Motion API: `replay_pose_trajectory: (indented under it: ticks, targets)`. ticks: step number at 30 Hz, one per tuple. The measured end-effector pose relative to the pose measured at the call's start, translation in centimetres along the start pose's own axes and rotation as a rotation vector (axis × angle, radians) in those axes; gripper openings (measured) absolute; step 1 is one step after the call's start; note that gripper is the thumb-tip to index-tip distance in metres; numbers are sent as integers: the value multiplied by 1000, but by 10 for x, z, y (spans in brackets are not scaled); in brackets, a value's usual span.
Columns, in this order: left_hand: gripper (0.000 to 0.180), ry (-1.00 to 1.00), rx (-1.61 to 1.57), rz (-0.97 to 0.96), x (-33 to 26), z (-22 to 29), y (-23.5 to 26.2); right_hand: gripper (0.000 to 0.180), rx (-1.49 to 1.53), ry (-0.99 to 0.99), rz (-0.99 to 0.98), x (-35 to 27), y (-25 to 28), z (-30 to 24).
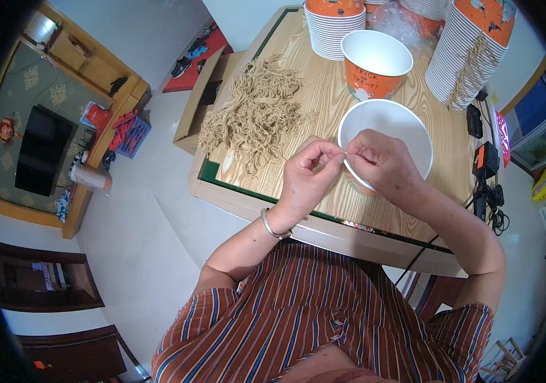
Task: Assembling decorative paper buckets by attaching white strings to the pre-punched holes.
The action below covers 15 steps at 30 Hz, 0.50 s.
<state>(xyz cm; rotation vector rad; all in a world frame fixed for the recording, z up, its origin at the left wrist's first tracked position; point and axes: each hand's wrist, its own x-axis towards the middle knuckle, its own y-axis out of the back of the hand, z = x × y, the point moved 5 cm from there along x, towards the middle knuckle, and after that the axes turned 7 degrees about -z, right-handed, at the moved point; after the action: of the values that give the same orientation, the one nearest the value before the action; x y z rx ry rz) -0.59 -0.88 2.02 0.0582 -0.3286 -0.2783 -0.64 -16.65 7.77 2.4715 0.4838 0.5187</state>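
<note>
My left hand (312, 175) and my right hand (384, 163) meet at the near left rim of a white-lined paper bucket (415, 127). Thumb and forefinger of each hand are pinched together, tip to tip. Between the fingertips shows a tiny light bit of what looks like twine; most of it is hidden by the fingers. The bucket stands on the table with its mouth up, and an orange strip of its outside shows under my hands. Left of my left hand lies a loose, tangled heap of tan twine (254, 112).
Another orange paper bucket (375, 73) stands just beyond. Nested stacks of buckets (335, 32) line the far side, and the right stack (461, 64) has tan twine hanging on it. Clear plastic wrap (391, 25) lies between. Black adapters and cables (486, 159) run along the table's right edge.
</note>
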Motion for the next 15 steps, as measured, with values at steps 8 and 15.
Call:
replay_pose_trajectory:
  ticks: [8,15]
  targets:
    - [4,37,-53,54,-4,1,-3,8,-123,61,45,-1,0,-9]
    - [8,93,-246,9,-4,-4,-3,8,7,-68,-17,2,2,3]
